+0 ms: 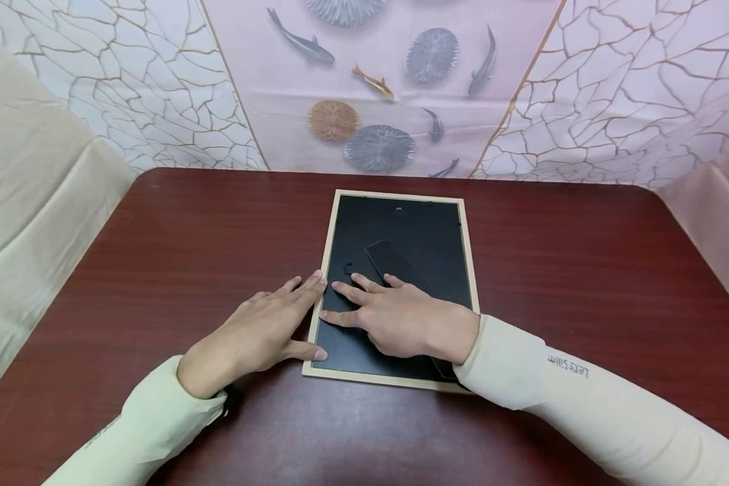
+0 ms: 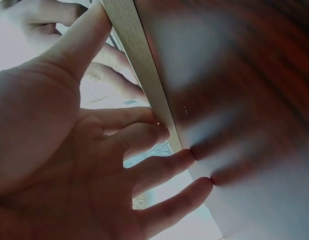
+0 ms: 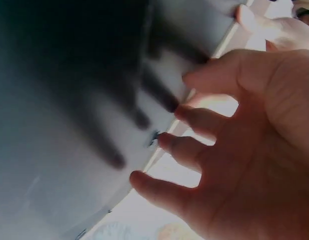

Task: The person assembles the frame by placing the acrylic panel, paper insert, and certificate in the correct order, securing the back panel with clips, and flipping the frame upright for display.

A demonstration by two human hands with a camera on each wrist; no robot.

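A picture frame with a light wood border lies face down on the table, its black back panel upward. A flat easel leg runs slantwise across the panel, partly hidden under the right arm. Along the frame's left edge is my left hand, fingers extended; in the left wrist view its thumb touches the wood side and two fingertips meet the table. My right hand spreads its fingers over the panel. In the right wrist view some fingertips appear slightly apart from their dark reflections.
The dark red wooden table extends around the frame on every side. Behind it hangs a patterned cloth with fish and round motifs. Pale fabric drapes at the left side, and more at the right.
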